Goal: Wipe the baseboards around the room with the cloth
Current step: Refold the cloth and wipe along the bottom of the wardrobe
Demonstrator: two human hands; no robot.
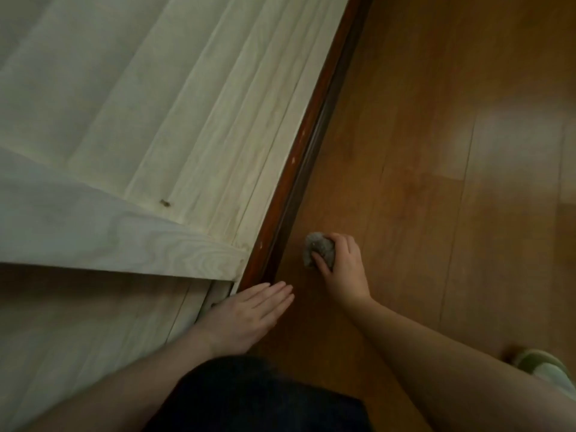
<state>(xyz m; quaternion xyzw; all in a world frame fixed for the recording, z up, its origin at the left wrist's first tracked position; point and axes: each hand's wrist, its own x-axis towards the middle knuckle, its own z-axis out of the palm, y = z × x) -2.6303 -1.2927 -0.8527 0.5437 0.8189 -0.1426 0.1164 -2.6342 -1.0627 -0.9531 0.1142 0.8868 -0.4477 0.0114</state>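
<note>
Head view: cloth [318, 249] in right grip [341, 263]

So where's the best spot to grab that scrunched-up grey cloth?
Probably over its rounded top, coming from above and from the floor side, much as the right hand grips it now. The cloth is bunched into a soft ball on the floor, so fingers can wrap over it, leaving the side facing the baseboard free.

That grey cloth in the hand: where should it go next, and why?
Probably a short slide left onto the dark baseboard. The right hand grips the cloth on the floor, apart from the baseboard. The left hand lies flat beside it.
</note>
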